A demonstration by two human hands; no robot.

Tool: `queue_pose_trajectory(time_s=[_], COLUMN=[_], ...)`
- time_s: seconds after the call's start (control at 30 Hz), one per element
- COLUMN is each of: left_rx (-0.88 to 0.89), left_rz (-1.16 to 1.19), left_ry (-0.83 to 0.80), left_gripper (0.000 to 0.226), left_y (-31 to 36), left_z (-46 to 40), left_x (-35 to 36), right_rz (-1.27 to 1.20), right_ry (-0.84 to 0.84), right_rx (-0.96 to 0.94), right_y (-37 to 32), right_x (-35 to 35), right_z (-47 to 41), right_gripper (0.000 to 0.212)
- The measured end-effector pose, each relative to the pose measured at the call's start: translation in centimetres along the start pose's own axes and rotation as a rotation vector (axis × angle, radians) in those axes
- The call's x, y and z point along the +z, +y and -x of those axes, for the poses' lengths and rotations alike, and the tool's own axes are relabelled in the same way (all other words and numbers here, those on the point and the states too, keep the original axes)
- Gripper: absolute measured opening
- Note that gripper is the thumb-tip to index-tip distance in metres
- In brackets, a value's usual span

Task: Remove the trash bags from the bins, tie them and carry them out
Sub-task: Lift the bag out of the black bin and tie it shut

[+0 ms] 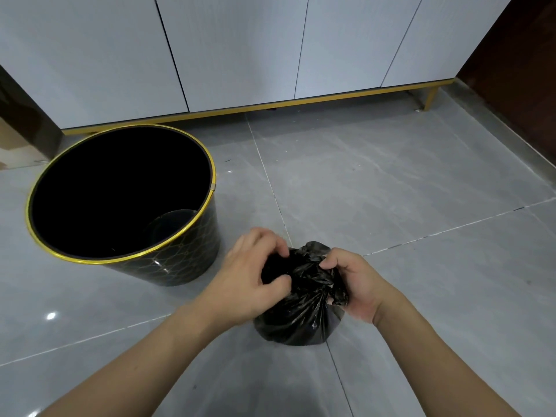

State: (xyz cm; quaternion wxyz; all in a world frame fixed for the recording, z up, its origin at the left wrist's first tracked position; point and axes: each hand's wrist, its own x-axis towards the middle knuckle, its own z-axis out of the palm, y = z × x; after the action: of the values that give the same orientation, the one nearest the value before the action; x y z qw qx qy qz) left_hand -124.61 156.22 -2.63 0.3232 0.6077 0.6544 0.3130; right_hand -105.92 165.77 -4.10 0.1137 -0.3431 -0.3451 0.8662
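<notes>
A small black trash bag sits on the grey tiled floor in front of me, its top gathered and bunched. My left hand grips the bunched plastic from the left, fingers curled into it. From the right, my right hand pinches the gathered top. To the left stands a round black bin with a gold rim, upright, with no bag lining it; its inside is dark.
White cabinet doors on a gold base run along the back. A dark wooden panel stands at the right, another dark edge and a cardboard box at the far left. Grey floor tiles stretch right of the bag.
</notes>
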Motion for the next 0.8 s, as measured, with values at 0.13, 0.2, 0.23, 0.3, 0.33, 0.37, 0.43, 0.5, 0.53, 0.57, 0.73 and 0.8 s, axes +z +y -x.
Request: queue_pose_trajectory(time_s=[0.13, 0.2, 0.23, 0.3, 0.33, 0.37, 0.43, 0.5, 0.53, 0.57, 0.73, 0.8], left_rx=[-0.018, -0.066, -0.131, -0.380, -0.524, -0.658, -0.800, -0.813, -0.811, -0.825, -0.933, -0.813], left_rz=[-0.151, -0.109, -0.026, 0.254, 0.419, 0.570, 0.746, 0.781, 0.778, 0.770, 1.075, 1.302], left_ry=[-0.005, 0.042, 0.062, 0.099, 0.120, 0.133, 0.136, 0.205, 0.266, 0.336, 0.469, 0.348], left_gripper=[0.017, 0.007, 0.009, 0.015, 0.018, 0.021, 0.022, 0.021, 0.021, 0.021, 0.013, 0.026], left_y=[0.0, 0.1, 0.3, 0.8, 1.3, 1.6, 2.3, 2.0, 1.4, 0.6, -2.9, -3.0], left_z=[-0.2, -0.5, -0.6, -1.2, -1.6, -1.8, -1.9, -1.9, -1.7, -1.5, 0.6, 0.7], left_x=[1.5, 1.8, 1.8, 1.2, 0.7, 0.2, -0.4, -1.0, -1.3, -1.6, -1.8, -1.6], right_rz=[0.082, 0.154, 0.189, 0.288, 0.363, 0.455, 0.687, 1.024, 1.203, 1.350, 1.650, 1.612], right_ry=[0.068, 0.117, 0.148, 0.248, 0.329, 0.432, 0.630, 0.748, 0.785, 0.823, 0.810, 0.606], right_rx=[0.008, -0.013, -0.040, -0.168, -0.251, -0.328, -0.487, -0.626, -0.661, -0.648, -0.391, -0.236], right_y=[0.0, 0.0, -0.1, -0.3, -0.2, -0.1, 0.4, 0.5, 0.4, 0.0, -0.9, -1.1], right_x=[0.6, 0.5, 0.4, 0.5, 0.5, 0.5, 0.2, -0.9, -1.9, -3.0, -6.2, -5.8], right_z=[-0.1, 0.0, 0.1, 0.0, -0.1, -0.3, -0.8, -1.0, -1.0, -0.9, -0.7, -1.3], right_gripper=[0.036, 0.040, 0.039, 0.029, 0.025, 0.024, 0.025, 0.031, 0.033, 0.034, 0.056, 0.074])
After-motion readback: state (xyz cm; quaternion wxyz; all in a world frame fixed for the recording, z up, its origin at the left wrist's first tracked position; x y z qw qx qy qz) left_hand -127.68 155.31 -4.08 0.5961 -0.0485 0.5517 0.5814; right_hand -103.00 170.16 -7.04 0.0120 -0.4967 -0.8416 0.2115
